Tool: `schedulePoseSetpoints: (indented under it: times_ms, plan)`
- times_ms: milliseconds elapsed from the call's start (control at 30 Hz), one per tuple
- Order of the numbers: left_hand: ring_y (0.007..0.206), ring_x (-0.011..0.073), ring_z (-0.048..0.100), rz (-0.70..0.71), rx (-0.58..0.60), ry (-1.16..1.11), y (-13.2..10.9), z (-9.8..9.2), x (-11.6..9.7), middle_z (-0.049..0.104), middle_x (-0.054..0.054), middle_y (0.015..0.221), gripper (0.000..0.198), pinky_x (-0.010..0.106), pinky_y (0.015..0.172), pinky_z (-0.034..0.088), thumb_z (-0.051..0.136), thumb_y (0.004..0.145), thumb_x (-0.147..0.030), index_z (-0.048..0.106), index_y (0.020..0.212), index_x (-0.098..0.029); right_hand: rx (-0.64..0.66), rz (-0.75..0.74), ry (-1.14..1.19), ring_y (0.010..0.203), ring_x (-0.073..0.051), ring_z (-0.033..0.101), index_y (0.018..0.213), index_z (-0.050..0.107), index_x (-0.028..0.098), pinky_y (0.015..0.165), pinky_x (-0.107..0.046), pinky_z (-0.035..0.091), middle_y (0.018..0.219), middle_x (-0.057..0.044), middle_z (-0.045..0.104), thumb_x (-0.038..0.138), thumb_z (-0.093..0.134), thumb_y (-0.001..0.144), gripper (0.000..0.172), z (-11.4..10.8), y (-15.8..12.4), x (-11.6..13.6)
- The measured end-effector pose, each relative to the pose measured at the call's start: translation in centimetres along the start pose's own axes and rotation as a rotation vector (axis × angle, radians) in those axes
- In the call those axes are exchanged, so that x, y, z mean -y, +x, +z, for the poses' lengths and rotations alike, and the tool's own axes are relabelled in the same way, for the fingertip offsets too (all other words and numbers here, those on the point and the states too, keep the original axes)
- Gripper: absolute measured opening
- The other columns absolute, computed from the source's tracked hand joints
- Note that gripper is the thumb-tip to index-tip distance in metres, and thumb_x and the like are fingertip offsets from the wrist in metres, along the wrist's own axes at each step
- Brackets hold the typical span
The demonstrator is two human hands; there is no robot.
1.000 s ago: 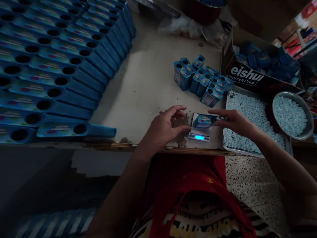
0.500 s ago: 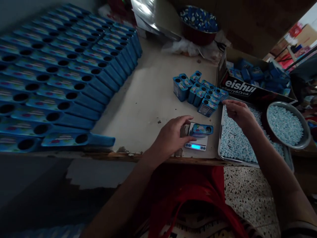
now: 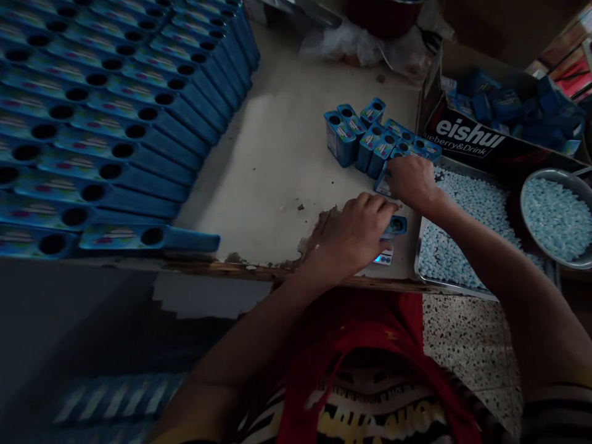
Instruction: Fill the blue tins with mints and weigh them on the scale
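My left hand (image 3: 363,231) is closed around one end of a small blue container (image 3: 396,226) with a dark round opening on top. That container sits on a small white digital scale (image 3: 385,255) with a lit blue display; my hand covers most of the scale. My right hand (image 3: 411,180) reaches over the near side of a cluster of similar upright blue containers (image 3: 341,135). Its curled fingers are on the nearest blue container (image 3: 382,181), and part of its grip is hidden behind the hand.
To the right, a metal tray (image 3: 417,259) and a round metal bowl (image 3: 522,200) hold small pale-blue pellets. Behind them stands a black cardboard box (image 3: 467,137) of blue packs. Long rows of blue containers (image 3: 152,185) fill the left. Plastic bags (image 3: 342,43) lie at the back.
My right hand has moved left from the tray's edge onto the nearest container of the cluster. My left hand has closed further over the scale and its container. The view has tilted downward.
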State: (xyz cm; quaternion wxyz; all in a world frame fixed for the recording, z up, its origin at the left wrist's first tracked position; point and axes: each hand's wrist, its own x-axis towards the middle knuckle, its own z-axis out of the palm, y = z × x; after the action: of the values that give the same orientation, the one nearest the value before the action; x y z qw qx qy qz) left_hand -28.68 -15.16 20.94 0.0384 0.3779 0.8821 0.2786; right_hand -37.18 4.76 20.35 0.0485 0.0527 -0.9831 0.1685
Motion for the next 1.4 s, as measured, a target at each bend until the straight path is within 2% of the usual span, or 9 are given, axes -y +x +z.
schedulePoseSetpoints:
  times_ms: [133, 233, 400, 533, 700, 933, 1133, 1300, 1400]
  plan:
    - [0.131, 0.0379, 0.063, 0.032, 0.064, 0.042, 0.8, 0.3, -1.2, 0.071, 0.016, 0.137, 0.045, 0.049, 0.106, 0.054, 0.081, 0.088, -0.015, 0.070, 0.132, -0.018, 0.133, 0.008, -0.233, 0.096, -0.034, 0.068, 0.084, 0.082, 0.022, 0.079, -0.041, 0.043, 0.078, -0.013, 0.072, 0.034, 0.082, 0.088, 0.013, -3.6, -1.3, 0.4]
    - [0.124, 0.0340, 0.067, 0.031, 0.077, -0.035, 0.5, -0.9, -0.1, 0.075, 0.012, 0.129, 0.035, 0.044, 0.101, 0.056, 0.075, 0.089, -0.009, 0.073, 0.122, -0.020, 0.213, -0.040, -0.323, 0.090, -0.031, 0.067, 0.091, 0.083, 0.025, 0.073, -0.037, 0.036, 0.079, -0.011, 0.074, 0.029, 0.078, 0.090, 0.007, -6.3, -3.2, 0.7]
    - [0.121, 0.0306, 0.067, -0.126, -0.118, -0.087, -2.3, -7.1, 6.3, 0.075, 0.005, 0.122, 0.040, 0.040, 0.109, 0.052, 0.080, 0.083, -0.005, 0.075, 0.117, -0.024, 0.344, -0.344, -0.237, 0.072, -0.021, 0.056, 0.086, 0.079, 0.027, 0.066, -0.035, 0.025, 0.074, -0.006, 0.072, 0.023, 0.066, 0.098, 0.018, -8.2, -6.8, 0.1]
    - [0.099, 0.0186, 0.064, -0.285, -0.020, -0.006, -5.3, -12.4, 12.7, 0.070, -0.001, 0.105, 0.034, 0.043, 0.115, 0.048, 0.080, 0.089, -0.012, 0.074, 0.122, -0.018, 0.425, -0.639, -0.046, 0.065, -0.017, 0.044, 0.077, 0.069, 0.024, 0.064, -0.036, 0.023, 0.071, -0.005, 0.066, 0.016, 0.059, 0.101, 0.027, -7.8, -8.3, 0.4]
    - [0.092, 0.0153, 0.063, -0.396, 0.159, 0.056, -8.8, -15.2, 18.3, 0.073, 0.000, 0.102, 0.038, 0.034, 0.103, 0.052, 0.070, 0.094, -0.040, 0.075, 0.125, -0.018, 0.266, -0.934, -0.006, 0.062, -0.016, 0.040, 0.081, 0.065, 0.025, 0.059, -0.036, 0.025, 0.069, -0.001, 0.060, 0.019, 0.061, 0.106, 0.026, -6.8, -9.1, 0.5]
    - [0.110, 0.0245, 0.068, -0.412, 0.249, -0.064, -11.9, -16.0, 21.2, 0.080, 0.008, 0.125, 0.063, 0.035, 0.099, 0.055, 0.067, 0.075, -0.054, 0.079, 0.127, -0.020, 0.025, -1.245, -0.266, 0.073, -0.018, 0.052, 0.105, 0.072, 0.025, 0.063, -0.035, 0.038, 0.087, -0.003, 0.070, 0.014, 0.060, 0.104, 0.016, -5.6, -9.8, -2.2]
    - [0.103, 0.0265, 0.072, -0.388, 0.224, -0.071, -12.8, -15.5, 22.6, 0.082, 0.006, 0.121, 0.075, 0.033, 0.088, 0.056, 0.067, 0.072, -0.079, 0.082, 0.120, -0.024, 0.086, -1.110, -0.395, 0.069, -0.016, 0.054, 0.136, 0.072, 0.029, 0.059, -0.036, 0.034, 0.092, -0.002, 0.078, 0.011, 0.058, 0.106, 0.038, -8.1, -11.3, -2.7]
    - [0.107, 0.0284, 0.071, -0.176, 0.037, 0.176, -14.5, -12.4, 22.3, 0.080, 0.003, 0.121, 0.071, 0.037, 0.093, 0.052, 0.063, 0.081, -0.086, 0.078, 0.124, -0.031, 0.062, -0.536, -0.423, 0.066, -0.017, 0.061, 0.126, 0.079, 0.032, 0.060, -0.034, 0.035, 0.072, -0.001, 0.073, 0.024, 0.057, 0.109, 0.029, -9.7, -14.6, -5.9]
    - [0.092, 0.0281, 0.068, -0.102, -0.126, 0.370, -15.6, -10.4, 22.0, 0.077, 0.004, 0.101, 0.051, 0.038, 0.086, 0.047, 0.058, 0.090, -0.074, 0.077, 0.108, -0.030, -0.013, -0.226, -0.313, 0.067, -0.018, 0.066, 0.109, 0.083, 0.030, 0.062, -0.033, 0.041, 0.072, -0.002, 0.076, 0.037, 0.061, 0.107, 0.024, -9.1, -17.4, -7.7]
